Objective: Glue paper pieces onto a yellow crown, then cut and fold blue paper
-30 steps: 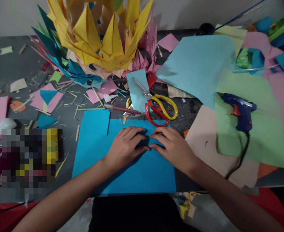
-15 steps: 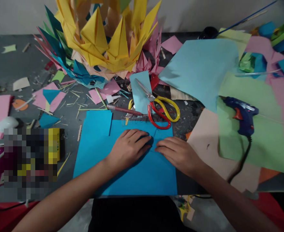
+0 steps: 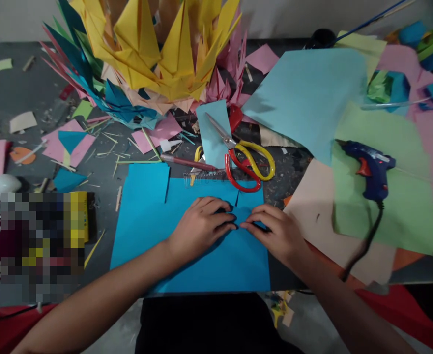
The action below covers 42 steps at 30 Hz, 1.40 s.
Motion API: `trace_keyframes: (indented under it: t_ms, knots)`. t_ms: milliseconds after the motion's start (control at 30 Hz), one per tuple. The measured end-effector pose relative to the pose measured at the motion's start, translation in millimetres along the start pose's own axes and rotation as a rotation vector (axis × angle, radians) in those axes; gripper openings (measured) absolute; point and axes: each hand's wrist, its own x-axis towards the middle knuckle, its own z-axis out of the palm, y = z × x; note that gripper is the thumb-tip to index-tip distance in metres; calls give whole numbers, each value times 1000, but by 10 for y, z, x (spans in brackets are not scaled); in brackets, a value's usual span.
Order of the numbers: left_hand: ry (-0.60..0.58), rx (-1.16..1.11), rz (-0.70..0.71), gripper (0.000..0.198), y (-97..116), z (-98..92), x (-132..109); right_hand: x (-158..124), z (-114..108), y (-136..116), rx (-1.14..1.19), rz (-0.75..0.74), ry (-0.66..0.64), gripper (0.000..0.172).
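A small blue paper piece (image 3: 244,213) lies between my hands, over a large blue paper sheet (image 3: 216,270) of nearly the same colour. My left hand (image 3: 203,223) has its fingers closed together on the piece's left side. From the right, my right hand (image 3: 278,228) pinches the piece's other edge between thumb and fingers. The fingers hide part of its outline. Just beyond the hands lie scissors (image 3: 248,164) with one red and one yellow handle. A stack of smaller blue paper (image 3: 148,182) rests on the sheet's far left corner.
A large folded-paper piece with yellow points (image 3: 172,54) stands at the back. A blue glue gun (image 3: 371,164) lies on green paper (image 3: 404,216) at right, its cord running forward. A brownish-red pencil (image 3: 188,162), a clear ruler (image 3: 209,178) and paper scraps surround the sheet.
My fingers have lifted slightly, and the right hand's thumb and fingers are spread more around the paper's edge. More of the small blue piece shows between my hands. The view has shifted slightly.
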Motion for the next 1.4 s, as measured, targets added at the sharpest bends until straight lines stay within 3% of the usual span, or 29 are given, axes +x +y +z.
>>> trace_keyframes:
  t_ms: [700,833,1000,1167,1400]
  knots:
    - [-7,13,-14,19,11,-12,10,71,3,-31,2,134,-21,20]
    - [6,125,54,20,46,-7,-3,76,-1,-44,15,153,-36,20]
    - [-119,410,250,26,230,-16,-100,87,-14,-60,23,183,-114,16]
    - [-157,543,214,32,365,16,-207,97,-50,-47,42,215,-184,11]
    - [-184,493,224,32,288,-23,-188,76,-140,48,155,195,-240,7]
